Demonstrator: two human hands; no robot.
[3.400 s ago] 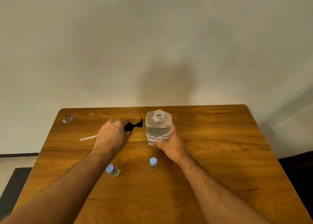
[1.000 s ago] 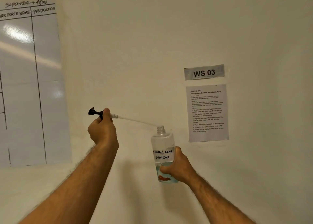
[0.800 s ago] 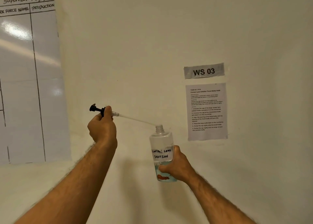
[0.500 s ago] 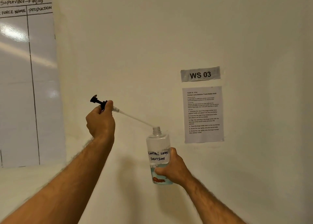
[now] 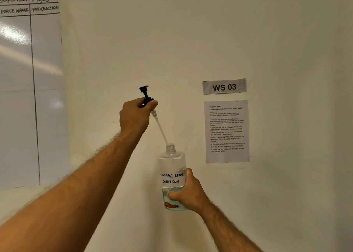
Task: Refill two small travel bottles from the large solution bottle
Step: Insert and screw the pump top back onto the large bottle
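Clear solution bottle (image 5: 172, 177) in right hand (image 5: 188, 191)

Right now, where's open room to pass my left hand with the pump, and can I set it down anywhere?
No surface shows here, only wall. Open room lies left of the clear solution bottle, between the whiteboard and the paper sheet. It is crowded at the bottle's neck, where the black pump's tube enters.
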